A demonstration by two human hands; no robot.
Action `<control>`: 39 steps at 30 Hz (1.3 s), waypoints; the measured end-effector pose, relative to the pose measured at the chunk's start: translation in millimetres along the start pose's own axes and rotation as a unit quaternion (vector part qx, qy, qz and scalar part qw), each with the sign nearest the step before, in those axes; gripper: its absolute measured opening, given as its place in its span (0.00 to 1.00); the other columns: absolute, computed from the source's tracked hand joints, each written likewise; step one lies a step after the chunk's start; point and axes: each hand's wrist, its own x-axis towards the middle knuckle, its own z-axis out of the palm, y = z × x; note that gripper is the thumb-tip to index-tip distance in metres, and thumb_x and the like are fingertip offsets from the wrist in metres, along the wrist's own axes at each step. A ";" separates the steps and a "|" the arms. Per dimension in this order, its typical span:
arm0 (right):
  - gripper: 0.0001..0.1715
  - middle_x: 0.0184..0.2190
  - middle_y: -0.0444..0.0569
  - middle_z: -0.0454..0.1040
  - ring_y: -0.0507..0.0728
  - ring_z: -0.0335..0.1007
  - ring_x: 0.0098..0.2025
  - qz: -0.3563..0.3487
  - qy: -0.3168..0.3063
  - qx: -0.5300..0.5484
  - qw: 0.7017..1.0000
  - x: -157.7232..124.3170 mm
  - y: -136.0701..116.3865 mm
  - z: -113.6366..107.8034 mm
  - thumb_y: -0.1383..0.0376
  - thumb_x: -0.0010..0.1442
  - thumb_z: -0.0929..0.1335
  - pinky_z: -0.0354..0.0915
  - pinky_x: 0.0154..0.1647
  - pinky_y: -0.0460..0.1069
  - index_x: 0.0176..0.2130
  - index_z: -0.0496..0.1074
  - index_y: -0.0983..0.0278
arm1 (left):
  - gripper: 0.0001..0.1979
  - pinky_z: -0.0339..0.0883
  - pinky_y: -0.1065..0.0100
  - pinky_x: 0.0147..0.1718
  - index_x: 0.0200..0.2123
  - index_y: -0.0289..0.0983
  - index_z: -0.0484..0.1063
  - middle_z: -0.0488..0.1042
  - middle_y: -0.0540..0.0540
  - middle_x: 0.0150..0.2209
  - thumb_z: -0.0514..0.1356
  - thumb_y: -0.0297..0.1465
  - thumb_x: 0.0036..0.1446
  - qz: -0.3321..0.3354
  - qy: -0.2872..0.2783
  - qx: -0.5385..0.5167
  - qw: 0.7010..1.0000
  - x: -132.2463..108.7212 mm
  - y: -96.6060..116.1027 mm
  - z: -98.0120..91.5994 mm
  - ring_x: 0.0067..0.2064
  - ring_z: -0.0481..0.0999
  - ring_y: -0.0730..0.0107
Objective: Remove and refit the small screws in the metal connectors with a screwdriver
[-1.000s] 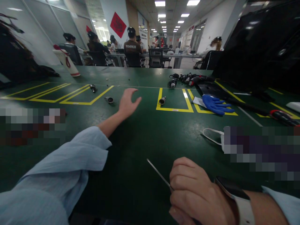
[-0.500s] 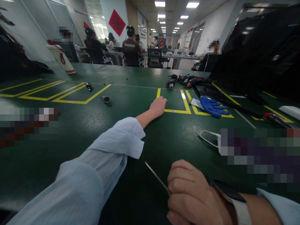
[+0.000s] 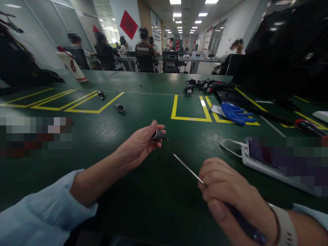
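Observation:
My left hand (image 3: 139,145) is closed around a small dark cylindrical part (image 3: 158,135), held above the table with the thumb on top. A thin dark stem sticks out of its right end. My right hand (image 3: 230,191) grips a screwdriver (image 3: 189,169) by its dark handle, and the slim metal shaft points up and left toward the left hand. Screwdriver tip and cylindrical part are apart. Farther off on the left lie a cup-shaped metal part (image 3: 119,108) and a small dark metal piece (image 3: 101,95).
Yellow tape outlines (image 3: 191,119) mark the green table (image 3: 151,85). A blue glove (image 3: 237,113), a heap of black cables and tools (image 3: 205,85) and a phone with a white cable (image 3: 266,153) are on the right. A white cup-like container (image 3: 73,65) stands back left. People sit beyond.
My left hand has come back from the taped square toward me, now showing the cylindrical part in its fingers. My right hand has risen slightly and turned, exposing the screwdriver's handle.

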 end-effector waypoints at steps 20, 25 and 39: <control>0.14 0.23 0.45 0.67 0.53 0.65 0.27 0.271 0.042 0.172 0.946 -9.4 7.6 10.0 0.62 0.65 0.61 0.60 0.29 0.51 0.28 0.65 0.63 | 0.07 0.62 0.69 0.35 0.33 0.34 0.68 0.68 0.49 0.33 0.63 0.29 0.51 0.319 -0.184 0.398 0.840 -17.9 -23.4 3.7 0.35 0.68 0.71; 0.13 0.23 0.44 0.66 0.52 0.64 0.26 0.257 0.028 0.153 0.954 -8.9 8.1 10.3 0.64 0.64 0.61 0.60 0.28 0.50 0.28 0.64 0.64 | 0.05 0.61 0.69 0.35 0.32 0.35 0.67 0.67 0.49 0.32 0.61 0.29 0.53 0.298 -0.207 0.416 0.834 -19.7 -25.2 5.7 0.35 0.67 0.71; 0.11 0.22 0.42 0.65 0.49 0.61 0.24 0.265 0.007 0.064 0.962 -8.8 10.9 18.1 0.67 0.63 0.62 0.59 0.26 0.45 0.28 0.65 0.65 | 0.05 0.56 0.67 0.31 0.32 0.36 0.67 0.69 0.48 0.30 0.54 0.24 0.48 0.247 -0.192 0.666 0.677 -11.1 -8.6 -1.4 0.32 0.67 0.68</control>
